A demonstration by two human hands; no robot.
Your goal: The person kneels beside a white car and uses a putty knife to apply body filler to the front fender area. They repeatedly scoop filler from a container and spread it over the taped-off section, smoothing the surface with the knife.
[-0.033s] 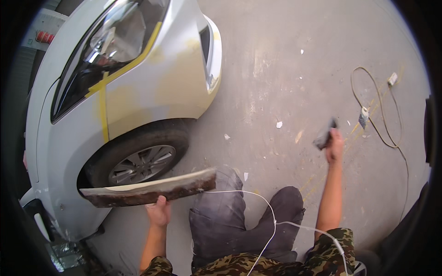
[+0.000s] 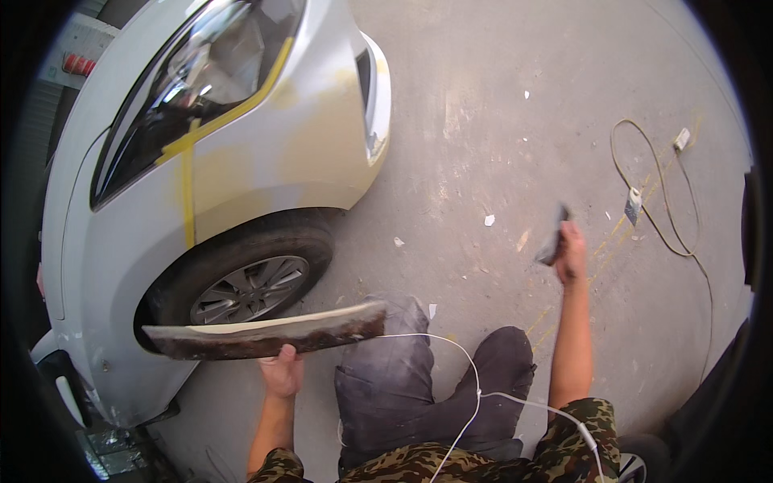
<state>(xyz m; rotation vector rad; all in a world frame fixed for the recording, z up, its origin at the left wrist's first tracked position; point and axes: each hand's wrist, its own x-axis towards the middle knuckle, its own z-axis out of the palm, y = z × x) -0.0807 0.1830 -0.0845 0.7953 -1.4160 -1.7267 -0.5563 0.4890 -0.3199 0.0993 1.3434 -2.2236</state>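
Observation:
My left hand [image 2: 282,373] grips the lower edge of a long board [image 2: 266,341], thumb up against its side. The board has a stained dark brown face and a pale cream layer along its upper edge. It is held in front of the car's wheel [image 2: 245,291], its right end over my left knee. Out to the right above the floor, my right hand [image 2: 572,256] is closed around a dark grey flat piece [image 2: 553,245]. Motion blur hides what kind of thing it is. The silver car [image 2: 282,169] has sanded yellowish patches and yellow masking tape [image 2: 188,189].
A pale cord [image 2: 654,201] with white blocks lies looped on the floor at the right. White scraps [image 2: 489,220] are scattered over the grey floor. A thin white cable [image 2: 475,378] runs across my lap and right arm. My knees [image 2: 499,362] are bent below the board.
My right hand has moved a little left with the dark grey piece, which now appears more edge-on. The board and my left hand have shifted slightly right in the picture.

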